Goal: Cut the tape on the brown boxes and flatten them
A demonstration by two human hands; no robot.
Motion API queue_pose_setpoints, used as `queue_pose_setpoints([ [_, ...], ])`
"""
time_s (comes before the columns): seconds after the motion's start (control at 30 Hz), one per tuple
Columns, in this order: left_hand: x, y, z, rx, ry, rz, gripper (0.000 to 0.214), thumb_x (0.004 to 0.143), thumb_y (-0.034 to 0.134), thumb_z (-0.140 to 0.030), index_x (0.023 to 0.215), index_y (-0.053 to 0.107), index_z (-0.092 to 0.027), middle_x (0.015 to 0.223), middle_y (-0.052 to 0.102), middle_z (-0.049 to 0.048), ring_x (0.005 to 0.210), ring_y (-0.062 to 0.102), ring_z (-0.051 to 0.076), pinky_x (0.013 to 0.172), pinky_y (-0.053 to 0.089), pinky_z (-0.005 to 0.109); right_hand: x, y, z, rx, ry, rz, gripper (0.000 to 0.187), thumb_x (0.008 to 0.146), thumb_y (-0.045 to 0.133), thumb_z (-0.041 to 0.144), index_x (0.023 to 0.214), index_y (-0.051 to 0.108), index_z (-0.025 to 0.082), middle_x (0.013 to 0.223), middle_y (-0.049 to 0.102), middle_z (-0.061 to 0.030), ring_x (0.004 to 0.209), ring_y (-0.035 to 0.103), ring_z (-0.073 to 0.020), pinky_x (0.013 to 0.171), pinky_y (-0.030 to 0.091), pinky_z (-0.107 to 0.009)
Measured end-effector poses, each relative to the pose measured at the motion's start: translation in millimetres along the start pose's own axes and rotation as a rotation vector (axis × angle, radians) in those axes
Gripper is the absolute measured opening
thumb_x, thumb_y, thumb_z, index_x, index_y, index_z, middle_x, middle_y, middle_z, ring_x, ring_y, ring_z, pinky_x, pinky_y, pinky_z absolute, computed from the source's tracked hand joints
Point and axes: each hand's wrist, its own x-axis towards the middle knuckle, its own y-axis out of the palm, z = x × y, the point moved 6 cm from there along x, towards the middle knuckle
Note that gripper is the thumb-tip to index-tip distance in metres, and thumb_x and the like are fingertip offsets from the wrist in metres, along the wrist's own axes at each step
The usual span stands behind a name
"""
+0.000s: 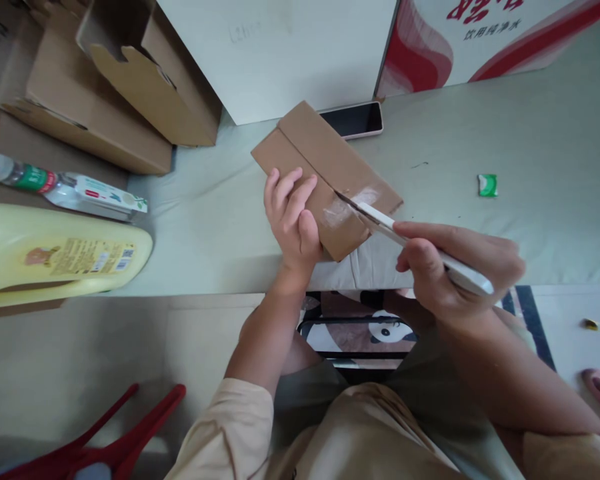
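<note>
A small flat cardboard box (320, 157) lies on the pale green surface (480, 133), its centre seam covered with clear tape. My left hand (291, 217) rests flat on the box's near left side, fingers stretched out, pressing it down. My right hand (455, 270) is closed round a white-handled utility knife (420, 243). The knife's blade tip touches the taped seam near the box's near end.
A phone (354, 120) lies just behind the box. Open cardboard boxes (120, 87) stand at the far left, with a plastic bottle (65, 187) and a yellow jug (55, 253) lying nearby. A small green packet (487, 185) lies to the right. A white panel (280, 53) rises behind.
</note>
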Motion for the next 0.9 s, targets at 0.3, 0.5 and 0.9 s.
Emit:
queue_pose_setpoints([
  [0.3,1,-1.6,-3,0.038,0.027,-0.017,0.07,0.107,0.014,-0.06,0.126,0.07,-0.024,0.136,0.069,0.0099,0.149,0.049,0.031,0.133,0.026,0.061,-3,-5,3,-0.078,0.065,-0.013,0.019,0.099,0.066,0.036,0.093,0.081,0.026,0.052,0.064,0.0024,0.043,0.062,-0.0136,0.041,0.046,-0.026],
  [0.5,3,-1.9,-3,0.081,0.042,-0.038,0.072,0.107,0.011,-0.059,0.123,0.072,-0.022,0.132,0.07,0.0111,0.144,0.055,0.03,0.132,0.03,0.058,-3,-12,5,-0.117,0.08,-0.054,0.021,0.098,0.065,0.032,0.086,0.081,0.025,0.055,0.067,0.001,0.044,0.063,-0.014,0.041,0.045,-0.026],
  [0.9,4,-2.1,-7,0.115,0.039,-0.042,0.073,0.107,0.01,-0.057,0.121,0.072,-0.022,0.129,0.071,0.0121,0.142,0.055,0.03,0.131,0.033,0.057,2,-19,14,-0.134,0.117,-0.061,0.023,0.097,0.064,0.028,0.081,0.08,0.024,0.05,0.063,0.0025,0.042,0.061,-0.0123,0.042,0.044,-0.024],
])
